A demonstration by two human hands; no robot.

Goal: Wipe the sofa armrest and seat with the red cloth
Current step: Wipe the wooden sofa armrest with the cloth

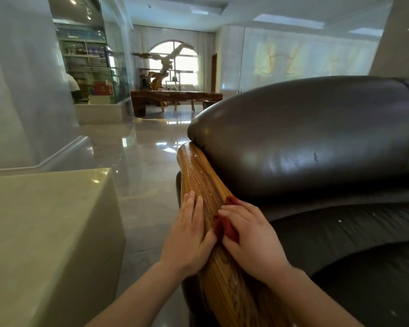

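Observation:
A glossy striped wooden armrest (200,175) runs from the bottom centre up to the dark leather sofa back (305,138). White specks dot the wood near its far end. My left hand (189,237) lies flat on the armrest's left side, fingers together, holding nothing. My right hand (253,237) presses the crumpled red cloth (227,226) against the armrest's right side, next to the dark leather seat (345,237). Most of the cloth is hidden under my palm.
A pale stone-topped block (45,227) stands close on the left of the armrest. Polished floor (137,156) stretches ahead to a heavy wooden table (175,96) with carvings. A glass display cabinet (92,67) stands at the back left.

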